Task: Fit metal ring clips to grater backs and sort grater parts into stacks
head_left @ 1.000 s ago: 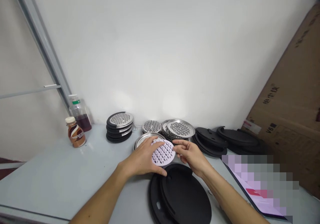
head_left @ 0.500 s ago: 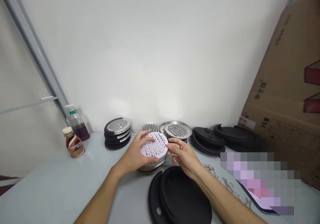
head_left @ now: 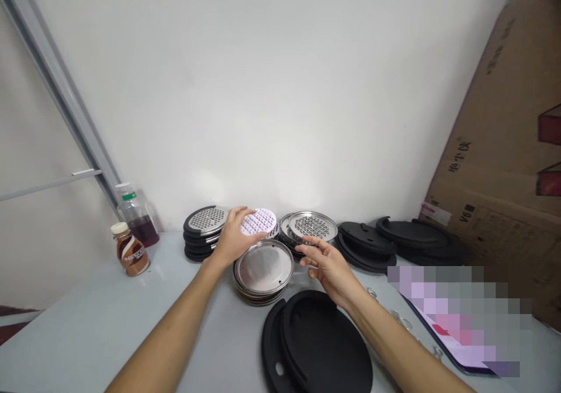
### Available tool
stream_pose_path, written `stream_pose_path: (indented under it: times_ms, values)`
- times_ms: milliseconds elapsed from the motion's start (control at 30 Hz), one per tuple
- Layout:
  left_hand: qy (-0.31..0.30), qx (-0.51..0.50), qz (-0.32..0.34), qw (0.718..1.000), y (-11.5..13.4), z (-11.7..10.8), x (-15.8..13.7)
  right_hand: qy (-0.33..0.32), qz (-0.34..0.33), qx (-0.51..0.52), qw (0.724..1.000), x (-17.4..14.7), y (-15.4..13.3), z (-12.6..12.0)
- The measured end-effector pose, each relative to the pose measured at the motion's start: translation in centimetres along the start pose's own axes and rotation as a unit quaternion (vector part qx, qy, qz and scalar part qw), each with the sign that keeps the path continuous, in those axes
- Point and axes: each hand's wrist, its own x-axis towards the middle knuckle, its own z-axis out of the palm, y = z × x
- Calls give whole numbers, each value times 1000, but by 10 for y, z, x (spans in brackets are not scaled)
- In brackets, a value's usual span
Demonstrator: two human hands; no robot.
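Note:
My left hand [head_left: 233, 238] is closed on the edge of a round grater plate [head_left: 259, 222], which looks pale lilac and has rows of raised holes. It holds the plate at the back of the table, over another perforated plate that is mostly hidden. Just in front of that hand is a stack of shiny round metal pans [head_left: 263, 267] with low rims. My right hand [head_left: 328, 269] hovers to the right of this stack, its fingers loosely bent and apart, with nothing visible in them. Below it lie black round lids [head_left: 328, 346], overlapping each other.
Black-rimmed graters [head_left: 205, 220] are stacked at back left, beside two bottles [head_left: 131, 250]. Rimmed metal grater discs [head_left: 313, 227] and more black lids [head_left: 366, 239] line the wall. Small metal clips [head_left: 401, 319], a phone-like device [head_left: 471, 355] and a cardboard box [head_left: 495, 165] occupy the right.
My left hand has carried the grater plate back and left, off the metal pan stack, whose top now shows. My right hand has come away from the plate's edge.

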Motion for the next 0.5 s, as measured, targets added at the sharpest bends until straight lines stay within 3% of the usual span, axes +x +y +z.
stream_pose_path:
  times_ms: [133, 267, 367, 500]
  values:
    - [-24, 6, -17, 1000, -22, 29, 23, -3, -9, -8, 1000, 1, -2, -4]
    - [-53, 15, -18, 998, -27, 45, 19, -16, -7, -28, 999, -1, -3, -6]
    - [-22, 36, -26, 999, -28, 29, 11, -17, -2, -50, 999, -3, -4, -8]
    - [102, 81, -111, 985, -49, -24, 3, -15, -6, -73, 997, -3, -3, -10]
